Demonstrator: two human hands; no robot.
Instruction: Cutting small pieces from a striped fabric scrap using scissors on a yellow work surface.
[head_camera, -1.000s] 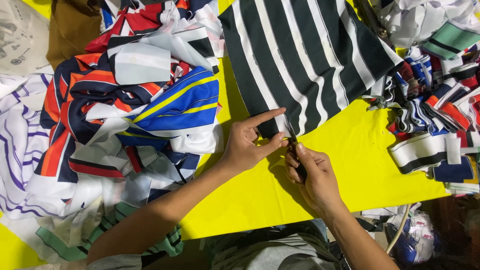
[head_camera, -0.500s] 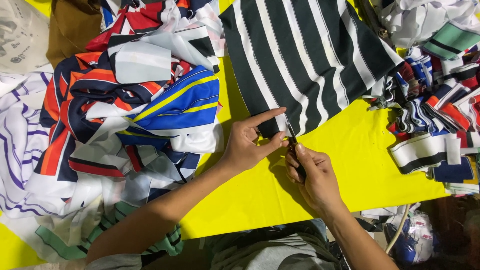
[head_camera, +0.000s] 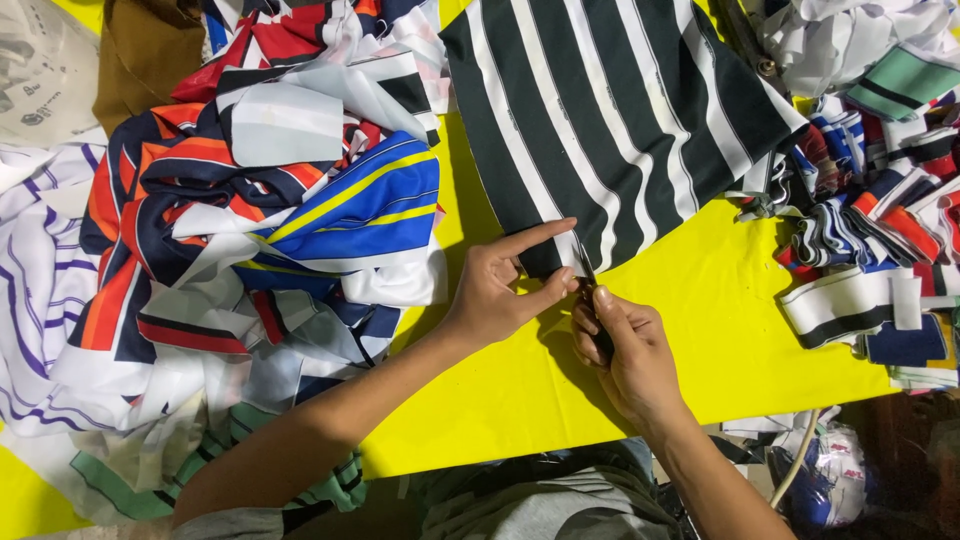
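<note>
Pinching the striped cloth (head_camera: 610, 120) at its lower edge, the left hand (head_camera: 500, 295) steadies it while the right hand (head_camera: 625, 350) grips small scissors (head_camera: 592, 290) just beside. Blades sit close to the left thumb, so a slip could nick it or snag the cloth.

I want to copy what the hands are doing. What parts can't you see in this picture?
Head view only:
- The dark tool in the right hand: mostly hidden by the fingers, so its kind is unclear.
- The corner of the black-and-white striped cloth: covered by the left hand.
- The striped cloth's top: cut off by the picture edge.
- The fabric strips on the right: cut off too.
</note>
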